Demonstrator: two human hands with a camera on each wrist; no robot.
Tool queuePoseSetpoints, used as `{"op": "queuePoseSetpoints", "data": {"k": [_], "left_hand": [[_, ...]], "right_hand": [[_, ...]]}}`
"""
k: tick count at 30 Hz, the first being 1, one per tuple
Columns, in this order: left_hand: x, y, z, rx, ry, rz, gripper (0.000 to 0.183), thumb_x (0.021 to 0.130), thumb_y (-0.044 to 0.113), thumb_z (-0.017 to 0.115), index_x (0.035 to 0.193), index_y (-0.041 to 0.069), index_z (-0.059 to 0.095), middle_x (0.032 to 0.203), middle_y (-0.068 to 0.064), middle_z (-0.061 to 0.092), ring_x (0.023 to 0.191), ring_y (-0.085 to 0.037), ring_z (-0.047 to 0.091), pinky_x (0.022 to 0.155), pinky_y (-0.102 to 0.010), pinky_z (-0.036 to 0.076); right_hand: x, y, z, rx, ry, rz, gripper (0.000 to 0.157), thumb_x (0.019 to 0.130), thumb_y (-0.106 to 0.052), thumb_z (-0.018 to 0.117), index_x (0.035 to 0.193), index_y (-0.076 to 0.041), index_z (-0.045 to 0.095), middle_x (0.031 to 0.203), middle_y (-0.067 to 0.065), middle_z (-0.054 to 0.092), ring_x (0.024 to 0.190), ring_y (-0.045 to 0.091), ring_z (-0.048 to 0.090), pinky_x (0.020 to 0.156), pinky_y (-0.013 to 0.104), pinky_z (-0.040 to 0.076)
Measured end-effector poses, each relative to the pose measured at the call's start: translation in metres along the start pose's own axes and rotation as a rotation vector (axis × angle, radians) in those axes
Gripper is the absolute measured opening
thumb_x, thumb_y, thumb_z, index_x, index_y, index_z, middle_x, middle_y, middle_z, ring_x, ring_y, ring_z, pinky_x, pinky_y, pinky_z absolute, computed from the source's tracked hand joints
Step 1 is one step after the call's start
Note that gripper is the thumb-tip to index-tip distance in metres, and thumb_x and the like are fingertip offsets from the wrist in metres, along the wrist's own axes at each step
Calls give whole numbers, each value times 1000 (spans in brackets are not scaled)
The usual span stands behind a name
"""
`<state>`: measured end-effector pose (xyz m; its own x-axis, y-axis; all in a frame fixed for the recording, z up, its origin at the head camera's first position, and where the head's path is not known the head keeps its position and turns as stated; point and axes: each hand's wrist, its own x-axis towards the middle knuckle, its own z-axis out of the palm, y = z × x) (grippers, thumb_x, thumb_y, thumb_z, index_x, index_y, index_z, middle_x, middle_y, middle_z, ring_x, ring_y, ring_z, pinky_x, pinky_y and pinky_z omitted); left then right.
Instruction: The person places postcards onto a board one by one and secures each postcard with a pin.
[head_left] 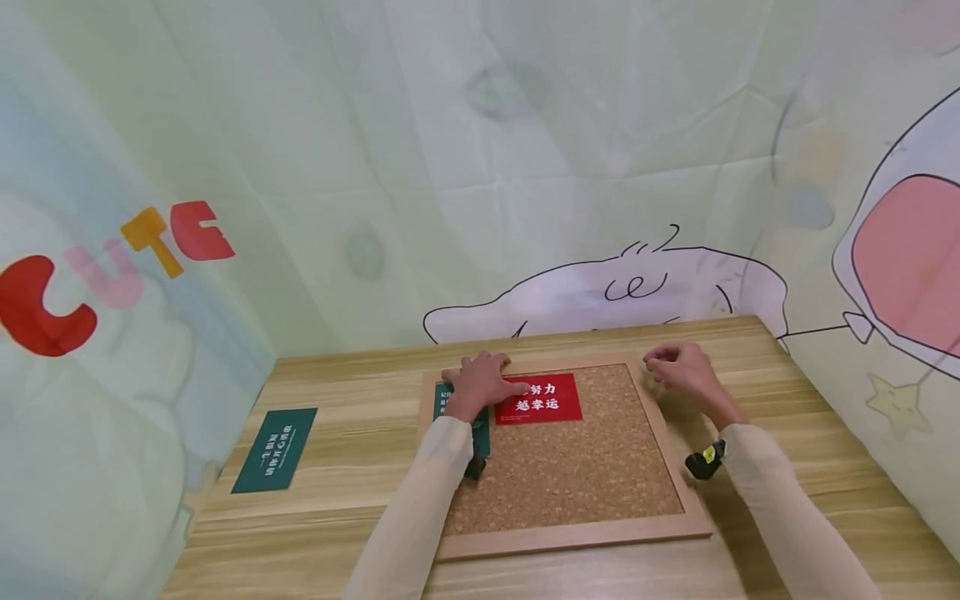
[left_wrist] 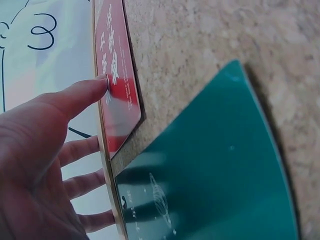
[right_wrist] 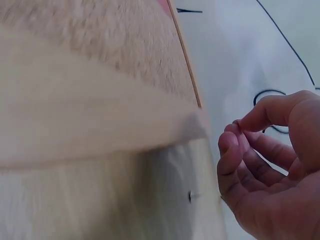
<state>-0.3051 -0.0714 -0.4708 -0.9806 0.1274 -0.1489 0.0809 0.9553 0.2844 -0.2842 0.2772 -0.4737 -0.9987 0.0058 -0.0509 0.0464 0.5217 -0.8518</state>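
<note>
A person's left hand (head_left: 483, 385), fingers spread, rests its thumb on a red card (head_left: 553, 406) at the far side of a cork board (head_left: 581, 475). Beside the far right corner, the right hand (head_left: 686, 373) curls, thumb and forefinger together; from here I cannot tell what, if anything, they pinch. 1 green card (head_left: 481, 437) lies on the board, 1 on the table (head_left: 352, 433).

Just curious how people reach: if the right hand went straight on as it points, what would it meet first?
Probably the wooden frame of the corkboard, near its far right corner: the right hand points that way. Height is hard to judge, so it might pass above.
</note>
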Motion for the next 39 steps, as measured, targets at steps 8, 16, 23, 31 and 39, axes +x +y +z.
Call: {"op": "queuePoseSetpoints", "data": {"k": [8, 16, 23, 31, 39], "left_hand": [[0, -1, -1, -19, 4, -2, 75, 81, 51, 84, 145, 22, 59, 140, -10, 58, 127, -38, 48, 108, -75, 26], [1, 1, -1, -17, -6, -7, 75, 81, 51, 84, 146, 23, 58, 141, -10, 57, 128, -38, 48, 108, -75, 26], [1, 2, -2, -28, -13, -10, 75, 81, 50, 85, 146, 22, 58, 141, -10, 57, 127, -37, 48, 109, -74, 25], [2, 1, -3, -39, -13, -4, 74, 80, 49, 86, 144, 22, 59, 139, -9, 57, 125, -36, 49, 108, -72, 27], [0, 1, -3, -43, -24, -8, 74, 81, 49, 86, 144, 21, 59, 140, -10, 57, 125, -36, 48, 109, -73, 25]], "right_hand": [[8, -23, 19, -11, -55, -32, 25, 98, -7, 68, 119, 8, 70, 110, 22, 70, 87, 22, 62, 69, 29, 55], [17, -39, 42, -71, -83, -59, 21, 100, -10, 67, 115, 4, 72, 107, 18, 70, 87, 25, 60, 72, 30, 54], [23, -52, 62, -131, -160, -73, 20, 101, -14, 67, 112, 0, 74, 105, 15, 69, 91, 26, 61, 74, 33, 53], [29, -59, 80, -168, -294, -65, 15, 99, -15, 68, 104, -2, 75, 93, 9, 67, 80, 22, 58, 68, 31, 49], [34, -65, 89, -158, -345, 21, 13, 99, -14, 69, 101, -2, 75, 86, 8, 65, 69, 19, 57, 63, 28, 46]]}}
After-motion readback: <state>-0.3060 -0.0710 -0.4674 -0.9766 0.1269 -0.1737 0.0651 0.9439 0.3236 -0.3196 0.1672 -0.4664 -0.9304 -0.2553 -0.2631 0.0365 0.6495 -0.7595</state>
